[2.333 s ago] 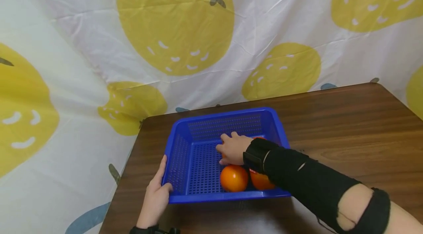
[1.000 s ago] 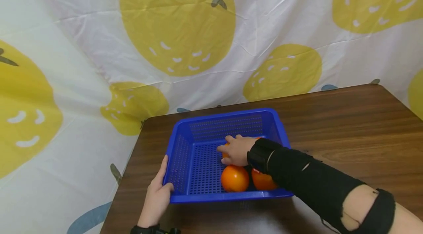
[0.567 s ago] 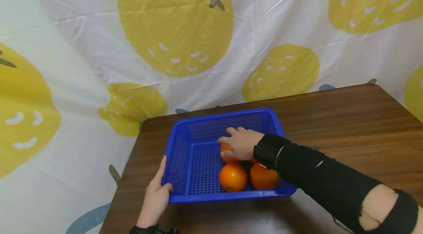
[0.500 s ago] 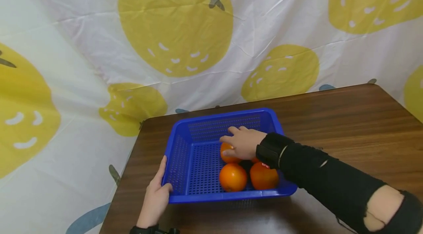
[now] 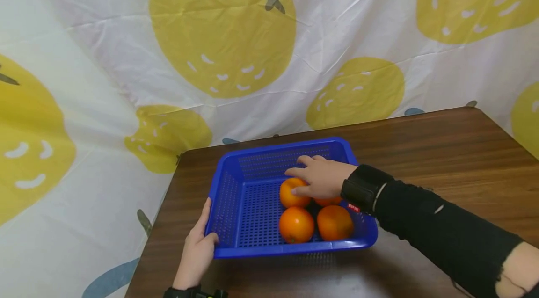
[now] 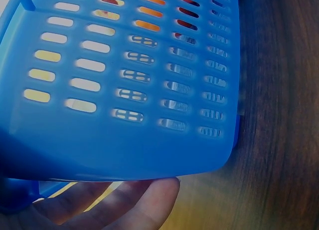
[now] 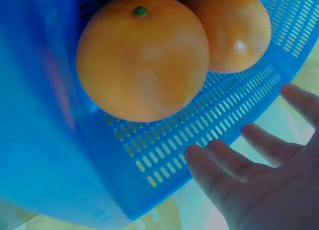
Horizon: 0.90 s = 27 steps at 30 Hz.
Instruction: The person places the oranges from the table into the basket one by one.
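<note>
A blue plastic basket (image 5: 275,252) with slotted walls stands on the table. Several oranges lie in its right half, among them a back one (image 5: 290,193), a front one (image 5: 296,225) and a front right one (image 5: 335,223). Over the back oranges hovers my right hand (image 5: 322,176), fingers spread. The right wrist view has its fingertips (image 7: 199,157) apart from the nearest orange (image 7: 143,63). My left hand (image 5: 195,249) grips the basket's rim at the near left corner, thumb on the rim. In the left wrist view its fingers (image 6: 155,200) meet the rim; orange shows through the slots.
Dark brown wooden table (image 5: 438,148) extends to the right of the basket. Behind and at the left hangs a white cloth (image 5: 101,125) printed with yellow fruit.
My right hand has risen off the back orange and drifted right, uncovering more of the oranges. The left hand keeps its hold, and the basket has stayed about where it was.
</note>
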Available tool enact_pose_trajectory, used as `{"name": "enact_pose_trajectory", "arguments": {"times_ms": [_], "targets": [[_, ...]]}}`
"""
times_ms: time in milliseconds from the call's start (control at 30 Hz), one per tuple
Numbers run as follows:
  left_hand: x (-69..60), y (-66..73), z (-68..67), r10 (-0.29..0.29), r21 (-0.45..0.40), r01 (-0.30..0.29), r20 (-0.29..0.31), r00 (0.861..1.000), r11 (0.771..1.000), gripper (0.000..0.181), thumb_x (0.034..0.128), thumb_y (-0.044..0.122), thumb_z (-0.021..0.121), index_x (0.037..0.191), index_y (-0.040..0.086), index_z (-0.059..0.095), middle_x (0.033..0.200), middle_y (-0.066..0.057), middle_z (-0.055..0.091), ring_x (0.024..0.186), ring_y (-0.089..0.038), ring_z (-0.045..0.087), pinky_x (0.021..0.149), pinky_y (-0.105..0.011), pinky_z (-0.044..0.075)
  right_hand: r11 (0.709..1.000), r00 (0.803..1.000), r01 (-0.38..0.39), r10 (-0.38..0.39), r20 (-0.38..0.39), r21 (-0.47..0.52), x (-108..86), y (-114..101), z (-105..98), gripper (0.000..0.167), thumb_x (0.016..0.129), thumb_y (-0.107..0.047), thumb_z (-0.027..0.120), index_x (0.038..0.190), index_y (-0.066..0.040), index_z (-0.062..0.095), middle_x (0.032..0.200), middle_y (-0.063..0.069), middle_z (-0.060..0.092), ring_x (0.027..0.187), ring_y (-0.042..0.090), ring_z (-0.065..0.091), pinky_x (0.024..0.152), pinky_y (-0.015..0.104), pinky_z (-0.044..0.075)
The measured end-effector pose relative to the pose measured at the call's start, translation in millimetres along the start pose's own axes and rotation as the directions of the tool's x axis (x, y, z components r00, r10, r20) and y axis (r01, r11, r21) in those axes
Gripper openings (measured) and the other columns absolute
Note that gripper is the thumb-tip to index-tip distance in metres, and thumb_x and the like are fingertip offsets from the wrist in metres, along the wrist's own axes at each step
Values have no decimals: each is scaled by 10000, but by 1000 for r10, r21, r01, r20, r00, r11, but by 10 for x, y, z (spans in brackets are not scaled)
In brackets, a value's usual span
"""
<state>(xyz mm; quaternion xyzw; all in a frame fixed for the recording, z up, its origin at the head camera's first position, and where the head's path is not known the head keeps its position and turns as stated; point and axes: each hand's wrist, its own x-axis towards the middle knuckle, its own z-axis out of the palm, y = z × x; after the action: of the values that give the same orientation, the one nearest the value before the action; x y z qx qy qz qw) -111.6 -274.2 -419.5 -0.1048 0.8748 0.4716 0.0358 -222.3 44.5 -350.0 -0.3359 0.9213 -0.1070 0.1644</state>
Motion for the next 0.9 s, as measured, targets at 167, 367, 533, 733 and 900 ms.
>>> {"name": "enact_pose_trajectory", "arguments": {"times_ms": [167,367,533,733,900], "targets": [[-1,18,1,0,9,0,-4,1000,1000,921,844,-46,429,1628,325,117,1679,-164,174,1438,-423,356,1002,-514,371,1000,1000,6,-5,-22,11,-90,38,-43,641,997,-554,501,1565,-272,402,1644,186,289,1478,487,293,1176,614,268],[3,6,-3,3,13,-3,-2,1000,1000,922,843,-47,430,1629,318,114,1681,-159,165,1460,-425,324,1025,-523,357,1000,998,-1,1,-63,11,-185,111,-85,647,982,-548,531,1549,-253,432,1626,195,328,1472,491,301,1169,635,261],[3,-18,-2,14,16,-14,-10,1000,1000,931,830,-52,440,1630,302,124,1675,-155,178,1482,-415,288,1060,-535,337,999,994,30,-31,-108,-11,-272,208,-78,650,980,-530,544,1539,-214,448,1596,202,375,1467,455,320,1152,638,289],[6,-6,6,2,-3,-2,-14,1000,1000,940,823,-52,434,1627,325,127,1680,-136,172,1487,-384,271,1077,-531,320,1000,986,25,-23,-165,8,-426,352,-50,650,971,-542,556,1524,-212,471,1571,194,411,1466,436,320,1144,662,274],[16,-3,22,-8,-8,8,-10,1000,1000,939,824,-50,423,1624,342,127,1685,-119,164,1469,-359,292,1069,-512,321,1000,979,15,-11,-202,20,-540,449,-27,653,971,-553,552,1519,-206,478,1549,200,434,1449,448,343,1134,669,279]]}}
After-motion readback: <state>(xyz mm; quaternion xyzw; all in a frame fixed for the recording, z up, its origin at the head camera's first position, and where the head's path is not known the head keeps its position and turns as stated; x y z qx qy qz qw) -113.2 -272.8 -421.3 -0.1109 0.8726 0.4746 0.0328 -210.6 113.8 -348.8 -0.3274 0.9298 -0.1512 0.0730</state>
